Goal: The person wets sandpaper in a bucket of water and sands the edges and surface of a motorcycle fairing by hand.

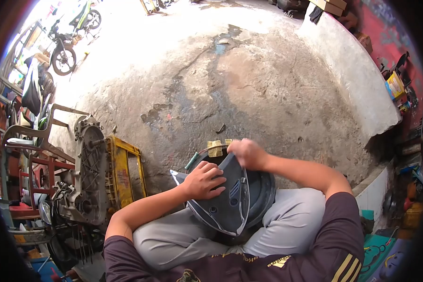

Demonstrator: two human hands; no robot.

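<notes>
On the lap (pixel 293 214), the left hand (pixel 205 181) is spread; the right hand (pixel 247 153) blurs, grip unclear. Uneven pressing could tip the panel (pixel 224 205).

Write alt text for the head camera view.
A person's left hand lies on a dark, pale-edged panel in their lap; the right hand, blurred, is near its top edge. A yellow crate and metal casing stand at left on rough floor.

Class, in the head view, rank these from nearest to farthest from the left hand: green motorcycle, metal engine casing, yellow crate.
From the left hand:
1. Yellow crate, just left.
2. Metal engine casing, left, beyond the crate.
3. Green motorcycle, far upper left.
</notes>
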